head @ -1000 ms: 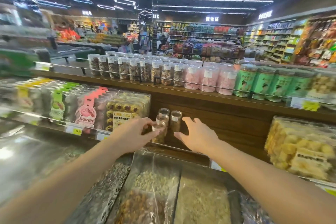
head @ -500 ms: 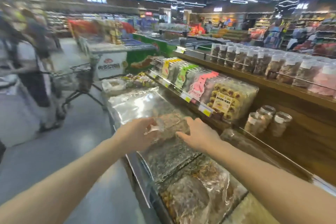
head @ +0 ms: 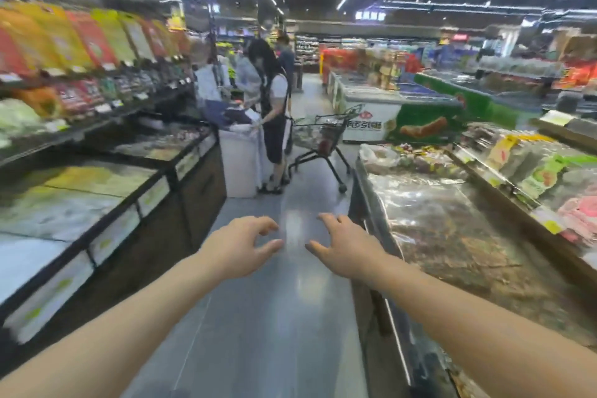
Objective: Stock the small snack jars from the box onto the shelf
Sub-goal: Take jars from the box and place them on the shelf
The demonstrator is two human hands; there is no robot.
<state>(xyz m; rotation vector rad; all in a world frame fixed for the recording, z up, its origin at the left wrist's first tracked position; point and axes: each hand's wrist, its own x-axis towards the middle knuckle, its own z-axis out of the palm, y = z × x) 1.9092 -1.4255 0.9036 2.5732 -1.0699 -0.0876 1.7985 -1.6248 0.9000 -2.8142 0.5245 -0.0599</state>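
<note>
Hands: left hand (head: 240,247) and right hand (head: 347,249) hung loosely curled, holding nothing, at centre frame.
Floor (head: 284,317): grey aisle beneath them.

The person is showing 2 bare forearms; the left hand (head: 240,247) and right hand (head: 347,249) are wearing no gloves, rings or sleeves.

An aisle floor (head: 290,317) runs between display bins (head: 80,203) on the left and a covered bulk counter (head: 452,236) on the right. A shopping cart (head: 319,139) stands ahead, beside a person (head: 273,107).

two hands (head: 240,247), one shopping cart (head: 318,136)
</note>
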